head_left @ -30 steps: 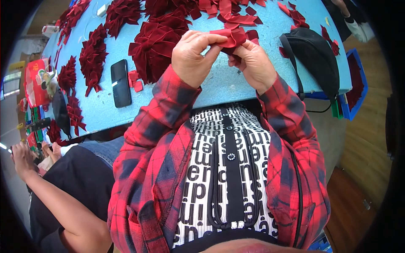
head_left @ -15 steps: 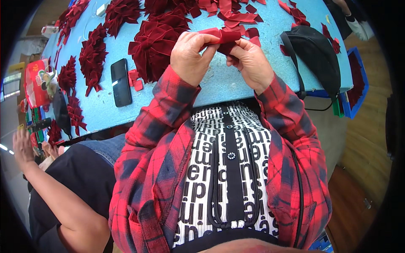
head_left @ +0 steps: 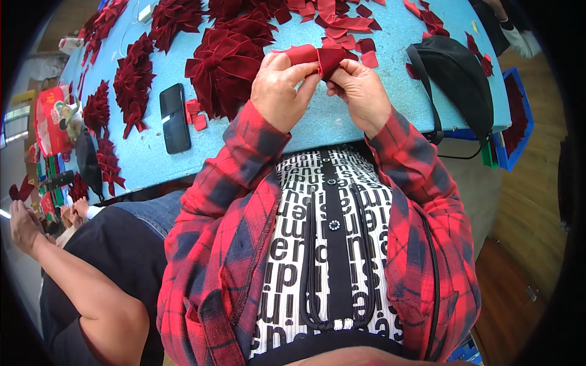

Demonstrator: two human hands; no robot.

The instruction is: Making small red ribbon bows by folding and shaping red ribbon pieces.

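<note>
Both my hands are raised over the near edge of the blue table, pinching one strip of velvet ribbon [head_left: 330,60]. The strip is dark red on its plush side and brighter red on its back, and it is folded over between my fingers. My left hand [head_left: 282,86] grips it with thumb and forefinger, and the brighter tail lies above that hand. My right hand [head_left: 364,91] pinches the fold's right end, its lower fingers curled in. Just left of my left hand sits a pile of dark red velvet bows [head_left: 220,70].
A black phone [head_left: 176,119] lies beside small red scraps [head_left: 195,116]. More bow piles [head_left: 134,82] spread leftward, and loose ribbon pieces [head_left: 348,24] lie beyond my hands. A black bag [head_left: 455,85] rests at right. At left, a co-worker's hand [head_left: 25,229] holds a dark red piece.
The ribbon between my fingers has been turned and folded, so its dark plush side now faces up. My hands stay nearly in place. The co-worker's hand has moved lower and left, now showing a dark red piece.
</note>
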